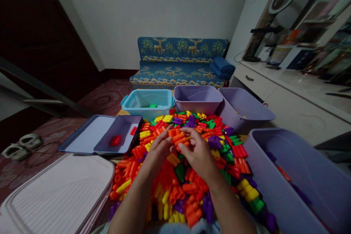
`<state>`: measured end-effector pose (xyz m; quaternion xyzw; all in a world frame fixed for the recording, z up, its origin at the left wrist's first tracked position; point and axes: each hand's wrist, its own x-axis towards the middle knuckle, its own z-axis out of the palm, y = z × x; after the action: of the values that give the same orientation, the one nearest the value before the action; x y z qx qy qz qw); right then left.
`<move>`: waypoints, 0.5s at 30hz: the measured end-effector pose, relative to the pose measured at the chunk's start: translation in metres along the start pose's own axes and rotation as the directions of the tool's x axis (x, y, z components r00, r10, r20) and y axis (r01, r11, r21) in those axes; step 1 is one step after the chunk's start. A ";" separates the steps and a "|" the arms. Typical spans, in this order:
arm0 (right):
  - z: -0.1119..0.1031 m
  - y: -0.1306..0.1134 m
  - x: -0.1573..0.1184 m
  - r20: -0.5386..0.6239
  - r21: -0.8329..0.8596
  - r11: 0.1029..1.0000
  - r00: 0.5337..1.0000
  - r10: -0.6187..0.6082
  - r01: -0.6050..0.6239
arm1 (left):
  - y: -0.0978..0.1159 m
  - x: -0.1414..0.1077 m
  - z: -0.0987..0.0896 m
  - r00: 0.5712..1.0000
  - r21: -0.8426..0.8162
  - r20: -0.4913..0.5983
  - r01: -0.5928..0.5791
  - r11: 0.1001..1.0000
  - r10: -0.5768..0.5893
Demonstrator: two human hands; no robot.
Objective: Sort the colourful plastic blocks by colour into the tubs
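Orange plastic building blocks with rounded tube shapes are gripped between my two hands, above a big loose heap of blocks. My left hand closes on their left side, fingertips against the orange plastic. From the right, my right hand holds them with the thumb in front and the fingers curled behind. Whether they are one joined piece or several is hard to make out. Red, orange, yellow, green and purple blocks lie all around and under both hands.
A light blue bin with a green block and purple bins line the back. A larger purple bin stands right. At left are an open case holding red pieces and a pale lid. A patterned sofa stands beyond.
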<state>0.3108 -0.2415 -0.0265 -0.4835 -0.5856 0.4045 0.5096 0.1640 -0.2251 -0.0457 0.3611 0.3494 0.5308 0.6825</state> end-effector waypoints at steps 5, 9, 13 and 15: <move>0.005 0.008 0.002 -0.026 -0.119 0.993 0.999 0.024 -0.027 | 0.005 -0.006 0.006 0.989 0.116 0.146 0.009 0.993 -0.026; 0.004 0.008 0.002 -0.010 -0.083 0.996 1.000 0.024 -0.024 | 0.008 -0.006 0.008 0.988 0.200 0.154 -0.058 0.978 0.027; 0.003 0.007 0.001 0.005 -0.103 0.994 1.000 0.029 -0.029 | 0.008 -0.005 0.007 0.986 0.194 0.160 -0.077 0.978 0.046; 0.003 0.007 0.001 0.018 -0.113 0.993 0.999 0.038 -0.036 | 0.009 -0.004 0.007 0.984 0.193 0.171 -0.081 0.978 0.048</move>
<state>0.3094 -0.2387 -0.0335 -0.5181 -0.6036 0.3850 0.4680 0.1648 -0.2288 -0.0345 0.4816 0.3309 0.4834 0.6519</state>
